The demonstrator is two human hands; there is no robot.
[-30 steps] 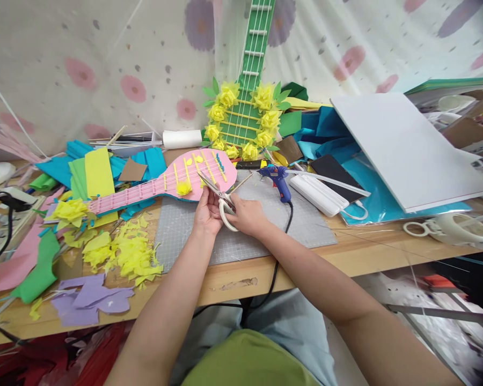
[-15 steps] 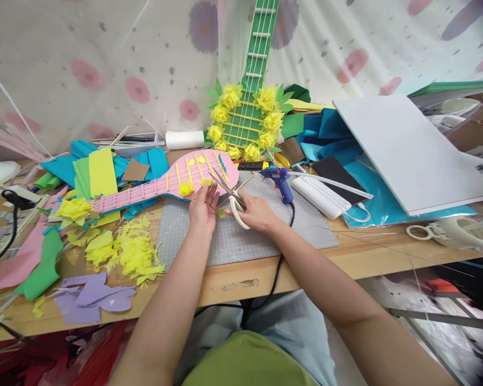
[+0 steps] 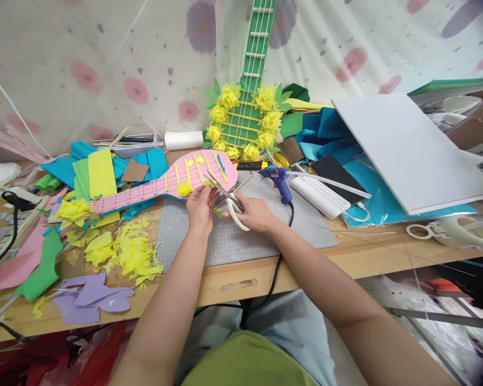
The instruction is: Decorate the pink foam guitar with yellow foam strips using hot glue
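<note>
My right hand (image 3: 254,212) grips white-handled scissors (image 3: 229,196) with the blades apart, pointing up-left over the grey cutting mat (image 3: 241,233). My left hand (image 3: 199,208) is curled beside the blades, fingers pinching a small yellow paper piece (image 3: 218,212) just below them. Right behind both hands lies a pink paper guitar (image 3: 161,185) with yellow strips and a yellow flower on its body.
A blue glue gun (image 3: 279,179) with a black cord sits right of the scissors. A green guitar with yellow flowers (image 3: 245,115) leans at the back. Yellow scraps (image 3: 126,252), purple cutouts (image 3: 90,297), coloured paper sheets, a white board (image 3: 406,147) and tape (image 3: 459,231) surround the mat.
My left hand opened flat half a second ago and has now curled shut again near the blades. The scissors shifted slightly right and stay open.
</note>
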